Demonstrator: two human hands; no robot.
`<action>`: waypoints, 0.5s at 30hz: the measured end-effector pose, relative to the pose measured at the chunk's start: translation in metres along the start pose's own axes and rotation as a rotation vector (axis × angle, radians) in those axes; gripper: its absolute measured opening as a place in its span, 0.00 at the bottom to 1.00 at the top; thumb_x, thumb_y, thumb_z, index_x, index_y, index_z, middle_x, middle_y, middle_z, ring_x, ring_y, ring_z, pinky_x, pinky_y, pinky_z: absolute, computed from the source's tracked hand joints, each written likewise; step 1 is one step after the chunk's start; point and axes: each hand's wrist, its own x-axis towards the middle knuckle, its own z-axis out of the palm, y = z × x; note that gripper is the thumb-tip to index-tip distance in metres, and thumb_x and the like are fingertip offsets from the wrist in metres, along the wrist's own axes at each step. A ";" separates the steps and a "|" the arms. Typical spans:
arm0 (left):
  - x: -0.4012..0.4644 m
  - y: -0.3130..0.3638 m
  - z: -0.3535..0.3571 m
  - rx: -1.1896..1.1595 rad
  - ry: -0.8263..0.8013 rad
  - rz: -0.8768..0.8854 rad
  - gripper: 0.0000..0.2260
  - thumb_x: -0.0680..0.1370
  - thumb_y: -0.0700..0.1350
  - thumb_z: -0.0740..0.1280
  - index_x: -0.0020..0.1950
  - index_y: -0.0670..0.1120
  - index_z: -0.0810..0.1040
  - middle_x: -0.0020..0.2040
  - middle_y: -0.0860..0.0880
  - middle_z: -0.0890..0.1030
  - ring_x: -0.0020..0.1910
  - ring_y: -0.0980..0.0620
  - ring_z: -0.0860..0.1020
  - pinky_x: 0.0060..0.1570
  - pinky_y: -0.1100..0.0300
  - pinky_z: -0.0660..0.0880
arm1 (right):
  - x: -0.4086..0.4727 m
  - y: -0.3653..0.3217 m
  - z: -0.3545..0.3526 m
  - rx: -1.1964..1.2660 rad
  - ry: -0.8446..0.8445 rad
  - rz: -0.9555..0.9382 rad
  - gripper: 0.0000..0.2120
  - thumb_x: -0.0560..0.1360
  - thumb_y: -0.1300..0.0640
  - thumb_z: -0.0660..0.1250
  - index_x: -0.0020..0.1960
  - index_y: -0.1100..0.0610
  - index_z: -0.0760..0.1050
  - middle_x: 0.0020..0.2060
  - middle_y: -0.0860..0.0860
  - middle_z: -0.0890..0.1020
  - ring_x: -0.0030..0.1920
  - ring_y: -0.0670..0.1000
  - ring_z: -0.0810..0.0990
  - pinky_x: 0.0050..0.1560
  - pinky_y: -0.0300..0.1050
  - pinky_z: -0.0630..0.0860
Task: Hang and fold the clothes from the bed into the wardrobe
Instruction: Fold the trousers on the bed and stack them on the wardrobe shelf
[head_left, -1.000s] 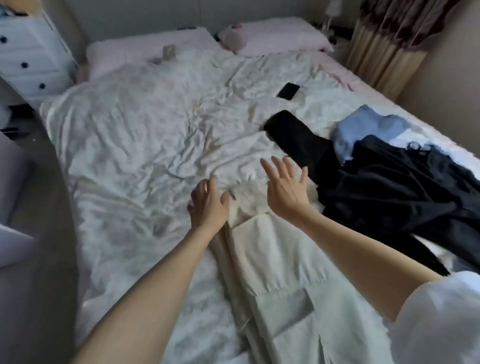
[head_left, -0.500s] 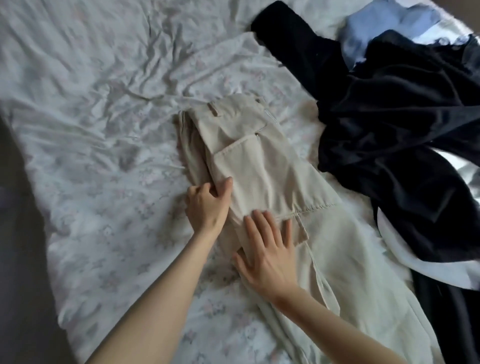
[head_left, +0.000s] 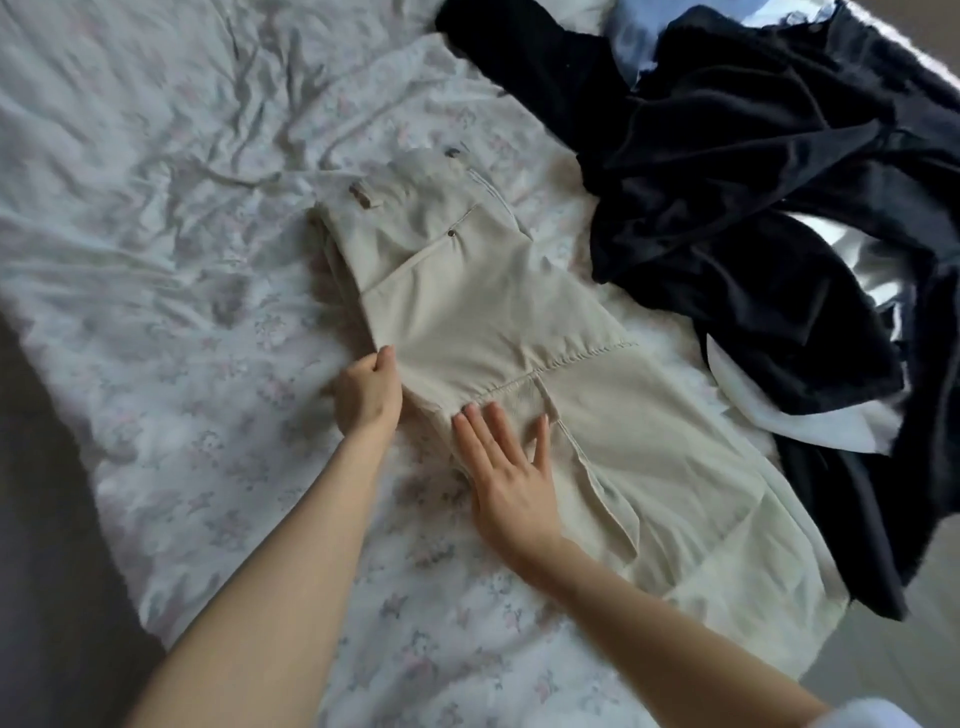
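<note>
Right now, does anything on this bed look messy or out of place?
Yes: the dark clothes lie in a crumpled heap at the right, one end hanging past the bed's edge. The beige trousers lie flat under the left hand and right hand.

Lying matt and finely ribbed, like a light cotton twill: the beige trousers (head_left: 483, 317), showing raised stitched seams, a cloth belt loop and a small dull metal rivet (head_left: 451, 235) by the pocket. Looking thin, soft and heavily creased, with a faded floral print and no shine: the white bed sheet (head_left: 171, 270) spreading to the left and near side. Draping limp and matt on the right, with a slightly fuzzy, light-absorbing surface: the black clothes (head_left: 737, 208). Peeking out at the far edge, smooth and pale: a light blue cloth (head_left: 631, 31). Showing beneath the black pile, a smooth white fabric (head_left: 769, 410), catching a faint sheen.
</note>
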 end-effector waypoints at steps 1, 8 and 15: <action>-0.004 -0.002 0.002 0.039 -0.019 0.027 0.14 0.78 0.48 0.58 0.39 0.41 0.74 0.46 0.38 0.79 0.44 0.40 0.73 0.40 0.57 0.65 | -0.005 0.000 0.002 -0.034 -0.043 0.018 0.37 0.65 0.63 0.70 0.72 0.56 0.63 0.70 0.51 0.69 0.71 0.55 0.66 0.66 0.66 0.53; -0.075 -0.024 0.026 0.625 0.002 0.878 0.31 0.71 0.47 0.71 0.73 0.49 0.66 0.74 0.42 0.63 0.73 0.37 0.60 0.65 0.38 0.61 | -0.084 0.017 0.007 -0.047 -0.150 0.168 0.38 0.63 0.66 0.63 0.73 0.58 0.60 0.72 0.55 0.65 0.72 0.56 0.64 0.69 0.58 0.52; -0.137 -0.081 0.046 0.923 -0.403 1.240 0.23 0.72 0.51 0.58 0.64 0.46 0.77 0.68 0.40 0.73 0.68 0.38 0.69 0.67 0.44 0.63 | -0.199 0.033 -0.005 -0.109 -0.184 0.404 0.37 0.67 0.65 0.60 0.75 0.55 0.57 0.74 0.55 0.61 0.72 0.56 0.59 0.67 0.65 0.55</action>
